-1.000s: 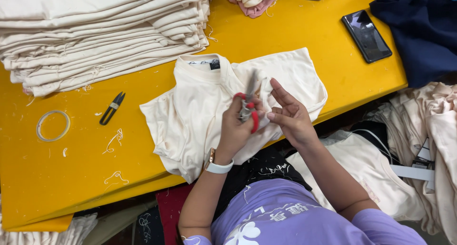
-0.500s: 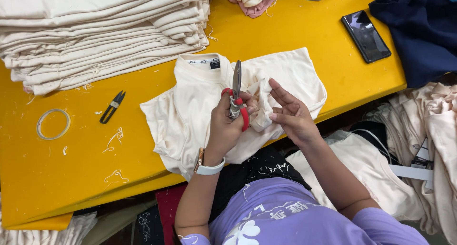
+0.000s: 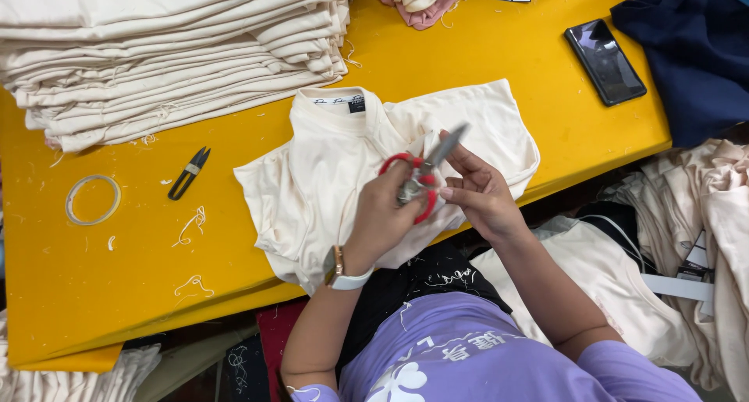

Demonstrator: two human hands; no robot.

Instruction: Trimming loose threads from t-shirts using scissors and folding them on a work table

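Gripping red-handled scissors [image 3: 417, 179], left hand [image 3: 386, 215] clenched; right hand [image 3: 480, 195] pinching cream shirt [image 3: 328, 176].

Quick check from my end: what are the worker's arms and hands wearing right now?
Both forearms are bare, and the left hand and right hand wear no gloves. A watch with a white strap sits on the left wrist. Short purple sleeves with white print on the shirt front.

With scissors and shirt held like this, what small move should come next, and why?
Probably close the red-handled scissors on the bit of cream shirt pinched by the right hand: the left hand holds the blades right at that raised fabric, above the yellow table.
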